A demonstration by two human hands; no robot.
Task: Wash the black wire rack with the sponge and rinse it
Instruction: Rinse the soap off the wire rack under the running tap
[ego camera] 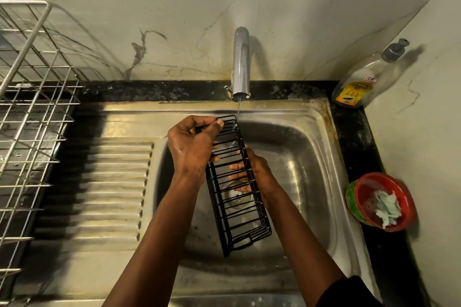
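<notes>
**A:** Where is the black wire rack (pixel 239 209) just now?

**B:** Over the basin of the sink (pixel 311 157), held on a slant. Its far end is up under the tap (pixel 241 62) and its near end hangs low above the basin floor. A thin stream of water (pixel 238 107) falls on the far end only.

**A:** And the hands?

**B:** The left hand (pixel 192 149) is curled round the far end, with the thumb pinched against the top wire. The right hand (pixel 259 174) lies against the rack's right side, its fingers (pixel 237 177) straight and showing through the wires. It props or rubs the rack rather than clenching it. Neither hand holds a sponge.

**A:** So this is the rinse?

**B:** I judge so, given bare hands and running water. A pale scrap in the red bowl (pixel 359 197) at the right edge of the counter (pixel 354 137) may be the scrubber, but I cannot tell.

**A:** What could go wrong?

**B:** Wet wire is slippery, and only one hand truly grips. If that pinch slides, the rack drops and clatters into the basin. The stream is thin and strikes one end, so the near end may go unrinsed unless the rack is drawn through it. Fingers between the wires could catch if the rack twists. The soap bottle (pixel 359 82) in the back right corner stands well apart, out of harm.
</notes>
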